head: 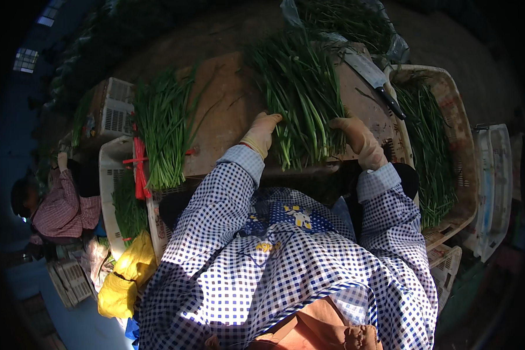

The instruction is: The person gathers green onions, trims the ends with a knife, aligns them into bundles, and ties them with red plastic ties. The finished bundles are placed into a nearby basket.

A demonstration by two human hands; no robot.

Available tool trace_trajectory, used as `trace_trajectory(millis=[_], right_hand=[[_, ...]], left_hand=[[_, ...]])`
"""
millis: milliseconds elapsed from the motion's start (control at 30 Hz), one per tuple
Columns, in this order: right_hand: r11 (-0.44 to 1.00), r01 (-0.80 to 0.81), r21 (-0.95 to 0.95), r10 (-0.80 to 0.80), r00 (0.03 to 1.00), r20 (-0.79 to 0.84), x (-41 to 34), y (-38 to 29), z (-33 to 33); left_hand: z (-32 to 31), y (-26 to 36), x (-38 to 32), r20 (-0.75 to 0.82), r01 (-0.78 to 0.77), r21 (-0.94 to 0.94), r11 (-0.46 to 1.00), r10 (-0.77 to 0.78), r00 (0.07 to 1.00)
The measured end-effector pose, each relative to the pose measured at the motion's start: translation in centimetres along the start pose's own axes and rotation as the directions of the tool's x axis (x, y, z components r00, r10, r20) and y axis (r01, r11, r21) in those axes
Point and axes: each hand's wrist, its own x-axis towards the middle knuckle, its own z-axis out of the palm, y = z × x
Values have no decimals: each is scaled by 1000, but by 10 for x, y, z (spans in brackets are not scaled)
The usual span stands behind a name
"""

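Note:
A large loose heap of garlic chives lies on the wooden board in front of me, its pale cut ends towards my body. My left hand, in a thin pale glove, grips the heap's left side near those ends. My right hand, gloved too, holds the opposite side, its fingertips partly hidden among the stalks. A kitchen knife with a black handle rests at the board's right, the handle sticking out over the edge. Left of the heap, a smaller bunch of chives lies on the board.
Red ties hang at the left edge of the wooden board. Plastic crates with greens stand at left and right. A bag of greens lies beyond. Another person sits far left, near a yellow bag.

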Motion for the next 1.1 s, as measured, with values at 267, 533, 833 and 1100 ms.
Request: trace_trajectory(millis=[267,533,833,1100], right_hand=[[957,58,283,-70,997,33,0,1,-14],[872,-103,478,8,980,197,17,29,-26],[678,-178,713,24,975,221,23,48,-33],[774,-127,620,97,992,82,15,44,-28]], left_hand=[[-29,56,-52,-179,-140,623,769,314,932],[31,30,-91,-185,-119,704,700,343,921],[66,36,-68,50,-139,976,165,455,889],[20,29,-46,124,-159,987,26,505,854]])
